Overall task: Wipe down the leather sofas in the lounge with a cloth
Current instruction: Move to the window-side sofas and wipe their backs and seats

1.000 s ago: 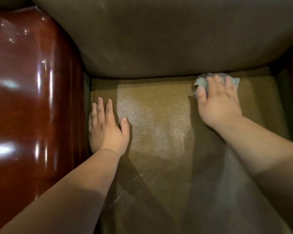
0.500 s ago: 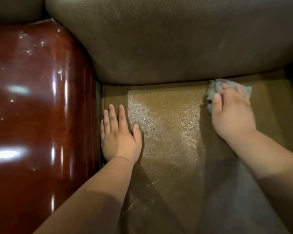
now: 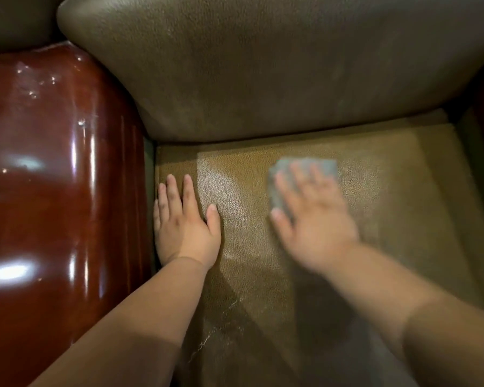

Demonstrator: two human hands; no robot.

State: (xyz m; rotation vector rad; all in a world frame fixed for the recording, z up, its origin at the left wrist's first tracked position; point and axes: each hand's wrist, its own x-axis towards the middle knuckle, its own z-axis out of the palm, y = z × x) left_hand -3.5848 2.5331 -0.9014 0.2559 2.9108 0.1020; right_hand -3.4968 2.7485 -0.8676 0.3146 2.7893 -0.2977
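The cloth (image 3: 302,174), a grey-blue rag, is lying flat on the sofa's seat cushion (image 3: 389,196), a little toward one o'clock from the middle of the view and just in front of the back cushion (image 3: 263,74). The right hand (image 3: 316,219) is pressing on it with fingers spread straight, its grip apart and not curled round the fabric; hand and cloth are both showing blurred. The left hand (image 3: 185,222) is resting palm-down on the seat at nine o'clock from the cloth, well apart from it, fingers straight and close together, grip apart and holding nothing. Its outer edge is lying just beside the glossy red-brown armrest (image 3: 53,191) at the nine o'clock side.
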